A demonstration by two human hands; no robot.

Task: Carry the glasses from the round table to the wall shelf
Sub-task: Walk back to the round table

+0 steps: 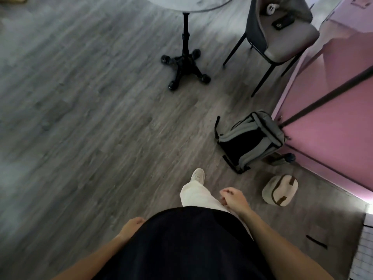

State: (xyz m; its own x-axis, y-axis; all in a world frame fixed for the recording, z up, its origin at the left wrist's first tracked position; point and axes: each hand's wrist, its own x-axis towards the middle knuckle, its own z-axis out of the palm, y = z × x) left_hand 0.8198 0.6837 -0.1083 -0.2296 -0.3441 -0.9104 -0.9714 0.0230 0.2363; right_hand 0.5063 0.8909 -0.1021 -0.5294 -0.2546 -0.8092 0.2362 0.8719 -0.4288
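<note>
The round table (193,6) shows only its pale marble edge at the top, on a black pedestal with a four-footed base (184,69). No glasses and no wall shelf are in view. My left hand (132,226) hangs low at my side with fingers curled, partly hidden by my dark shirt, holding nothing. My right hand (233,198) is loosely closed in front of my hip, also holding nothing. One leg in pale trousers and a light shoe (197,175) is stepping forward toward the table.
A grey chair (282,37) with a dark phone and a small white object on its seat stands right of the table. A grey-black backpack (250,140) and a beige pouch (280,191) lie on the floor by the pink wall (333,118). Open wood floor spreads to the left.
</note>
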